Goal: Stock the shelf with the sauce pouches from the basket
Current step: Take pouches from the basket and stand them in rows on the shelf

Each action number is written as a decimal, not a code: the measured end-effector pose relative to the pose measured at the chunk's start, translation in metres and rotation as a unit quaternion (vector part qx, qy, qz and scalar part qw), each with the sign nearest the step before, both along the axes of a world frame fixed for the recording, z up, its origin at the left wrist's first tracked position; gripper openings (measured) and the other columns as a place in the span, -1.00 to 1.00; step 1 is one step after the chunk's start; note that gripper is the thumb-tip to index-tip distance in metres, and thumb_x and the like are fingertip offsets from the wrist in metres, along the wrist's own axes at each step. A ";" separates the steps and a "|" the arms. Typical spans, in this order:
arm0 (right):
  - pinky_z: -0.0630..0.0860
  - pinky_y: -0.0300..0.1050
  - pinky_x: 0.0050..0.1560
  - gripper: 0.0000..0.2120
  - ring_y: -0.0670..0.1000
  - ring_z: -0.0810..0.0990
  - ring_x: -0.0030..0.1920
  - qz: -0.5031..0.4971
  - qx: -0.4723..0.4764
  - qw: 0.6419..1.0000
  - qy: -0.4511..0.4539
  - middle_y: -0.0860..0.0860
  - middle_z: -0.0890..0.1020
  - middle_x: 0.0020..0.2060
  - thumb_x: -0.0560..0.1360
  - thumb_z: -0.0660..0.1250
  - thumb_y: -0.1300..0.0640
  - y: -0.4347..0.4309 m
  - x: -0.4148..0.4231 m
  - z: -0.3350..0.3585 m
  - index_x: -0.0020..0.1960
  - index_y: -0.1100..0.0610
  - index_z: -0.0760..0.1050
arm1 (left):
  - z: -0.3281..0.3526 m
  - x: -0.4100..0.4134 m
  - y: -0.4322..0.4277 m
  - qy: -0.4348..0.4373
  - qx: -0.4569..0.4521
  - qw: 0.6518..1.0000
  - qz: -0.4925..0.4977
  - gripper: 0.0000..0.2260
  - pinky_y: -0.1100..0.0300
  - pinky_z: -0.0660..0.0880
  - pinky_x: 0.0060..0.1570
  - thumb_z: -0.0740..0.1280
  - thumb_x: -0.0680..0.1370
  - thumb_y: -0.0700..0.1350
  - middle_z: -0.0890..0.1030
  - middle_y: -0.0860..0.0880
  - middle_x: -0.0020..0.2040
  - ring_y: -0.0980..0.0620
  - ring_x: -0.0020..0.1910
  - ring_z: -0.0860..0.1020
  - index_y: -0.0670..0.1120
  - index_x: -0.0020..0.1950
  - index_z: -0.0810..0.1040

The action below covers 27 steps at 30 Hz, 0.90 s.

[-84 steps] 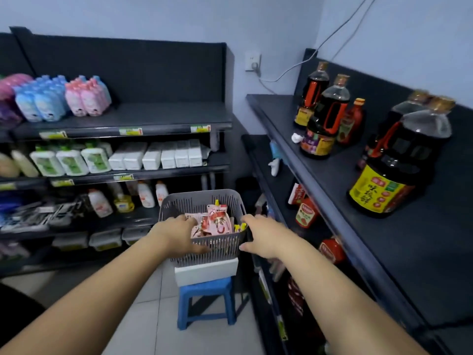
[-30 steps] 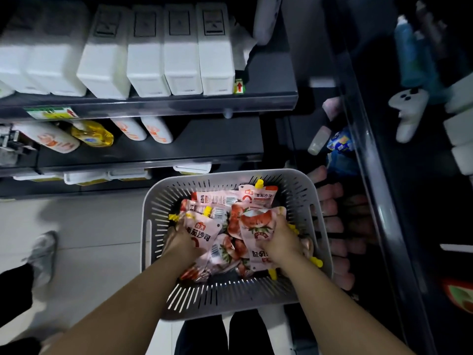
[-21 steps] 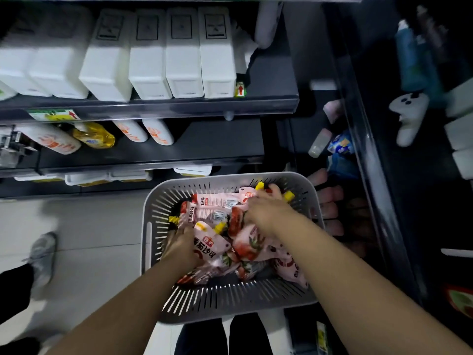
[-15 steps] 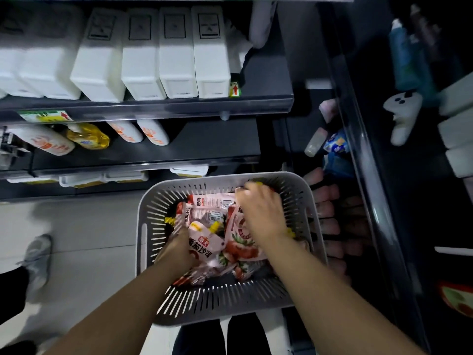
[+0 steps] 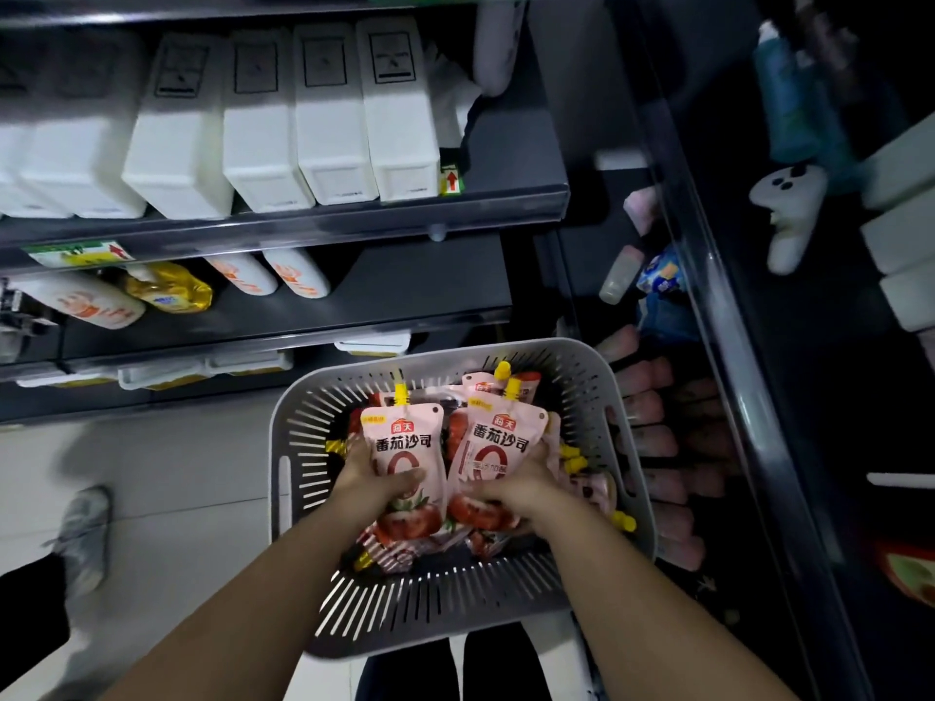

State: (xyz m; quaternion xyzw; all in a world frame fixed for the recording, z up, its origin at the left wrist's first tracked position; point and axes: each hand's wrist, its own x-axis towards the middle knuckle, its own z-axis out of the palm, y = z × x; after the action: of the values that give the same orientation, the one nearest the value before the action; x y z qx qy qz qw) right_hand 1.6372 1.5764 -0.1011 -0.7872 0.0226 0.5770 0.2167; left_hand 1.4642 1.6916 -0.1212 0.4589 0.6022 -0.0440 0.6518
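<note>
A grey slotted basket (image 5: 458,607) sits below me, holding several pink tomato sauce pouches with yellow caps. My left hand (image 5: 372,480) grips one pouch (image 5: 402,445) upright, label toward me. My right hand (image 5: 513,485) grips a second pouch (image 5: 498,440) beside it, with another pouch (image 5: 480,387) standing just behind that one. Both held pouches are raised a little above the loose heap (image 5: 582,485) in the basket. The dark shelf (image 5: 733,346) runs along my right.
A shelf unit on the left carries white cartons (image 5: 334,118) above and white bottles (image 5: 296,273) plus a yellow refill bag (image 5: 169,293) below. Pink items (image 5: 652,437) line the low right shelf beside the basket. Another person's shoe (image 5: 83,533) stands on the tiled floor at left.
Both hands dug through the heap; now each has lifted a pouch upright with its label facing me. Earlier the hands held the basket's rim on a blue stool.
</note>
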 end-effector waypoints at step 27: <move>0.58 0.16 0.19 -0.58 0.15 0.71 0.04 -0.205 0.292 0.932 -0.062 0.12 0.75 -0.03 0.25 0.57 0.39 -0.089 0.008 0.121 0.07 0.21 0.62 | 0.150 0.053 0.011 -0.233 -0.093 0.962 -0.106 -0.59 -0.11 0.62 -0.01 0.48 0.31 -0.32 0.68 -0.32 0.06 -0.29 -0.02 0.68 -0.27 0.14 0.55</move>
State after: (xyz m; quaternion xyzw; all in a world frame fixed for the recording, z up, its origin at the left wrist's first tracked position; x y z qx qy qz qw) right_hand 1.6451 1.4872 0.0203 -0.7017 0.0007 0.4514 0.5512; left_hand 1.5175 1.7022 0.0292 0.4551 0.3750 -0.0601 0.8054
